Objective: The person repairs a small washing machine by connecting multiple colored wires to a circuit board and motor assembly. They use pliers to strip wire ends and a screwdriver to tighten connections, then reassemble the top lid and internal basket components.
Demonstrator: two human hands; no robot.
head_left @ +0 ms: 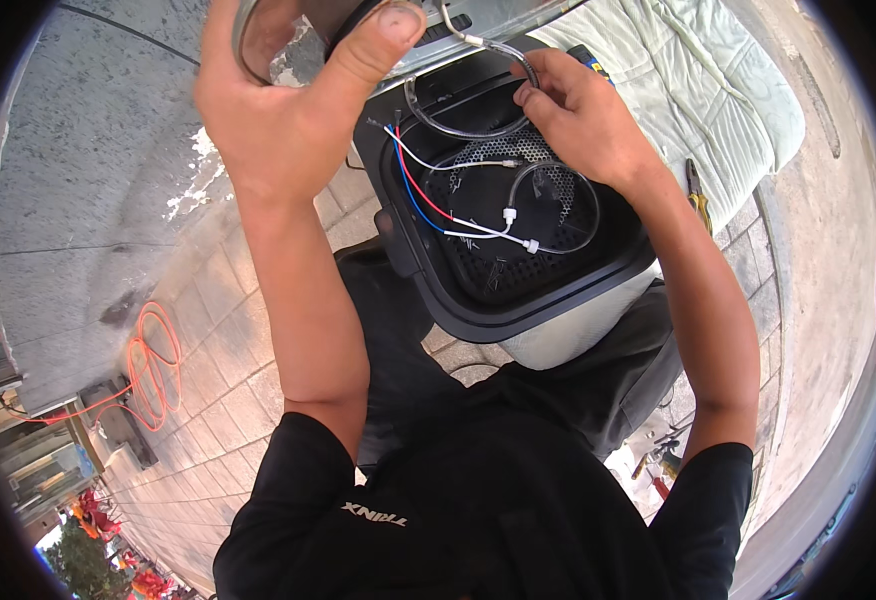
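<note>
— What's biggest from where you're standing?

— The pale quilted cushion (728,100), at two o'clock if noon is straight ahead of the person. Then the black housing (568,303), at one o'clock, near the knees, its hollow facing up.

— And the hands?

— The left hand (288,130), at eleven o'clock, seems to hold up a clear round piece (258,45) with a dark middle; I see the thumb over it, but not every finger. The right hand (583,120), at one o'clock, pinches a curved tube (458,132) above the housing's far side.

— Which step is that?

— Positioning the tube beside the clear piece, I'd judge. Going in or coming out, I can't tell.

— And the next move?

— It calls for a steady left hold and a light pinch, I reckon; the tube may be brittle.

— What's inside the housing?

— A perforated plate (553,190) at the bottom, with a looped tube (598,215) over it, toward the housing's three o'clock. The red wire (418,183), blue wire (411,190) and white wire (468,165) start at its ten o'clock. Smallest, two white connectors (531,246) at the looped tube's ends.
</note>
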